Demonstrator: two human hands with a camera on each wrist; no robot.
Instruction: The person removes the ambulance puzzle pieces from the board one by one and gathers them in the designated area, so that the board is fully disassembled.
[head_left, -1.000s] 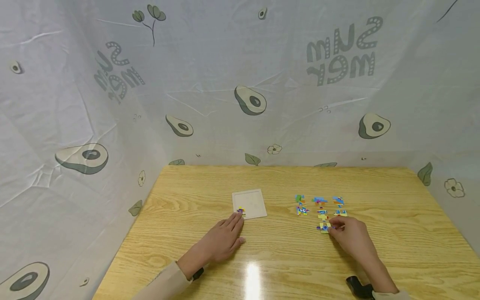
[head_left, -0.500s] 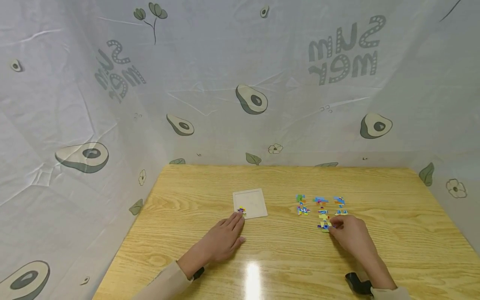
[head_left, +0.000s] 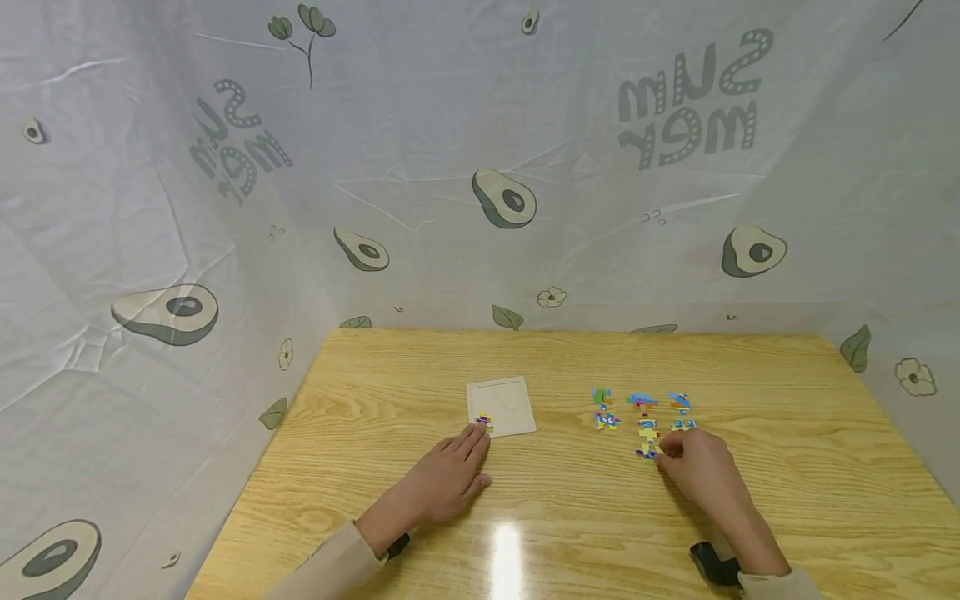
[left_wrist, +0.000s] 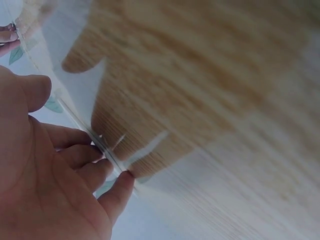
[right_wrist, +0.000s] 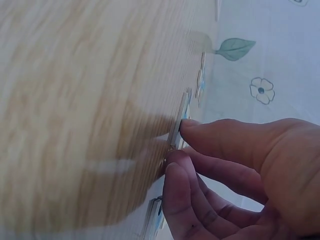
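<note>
My left hand lies with its fingers stretched out, fingertips at the near left corner of a pale square puzzle tray. One small purple and yellow jigsaw piece sits in that corner, just ahead of the fingertips. In the left wrist view, the fingers line the tray's edge. My right hand pinches the right end of a blue, purple and yellow jigsaw piece between thumb and curled index finger. In the right wrist view the thumb presses on the piece's edge.
Several other colourful jigsaw pieces lie in loose rows beyond the right hand, among them a green one, a purple and yellow one and a blue and orange one. A printed curtain hangs along the wooden table's far and side edges.
The pinched jigsaw piece has shifted slightly away from the person, closer to the yellow piece beyond it, and less of its face shows. The left hand has stayed in place.
</note>
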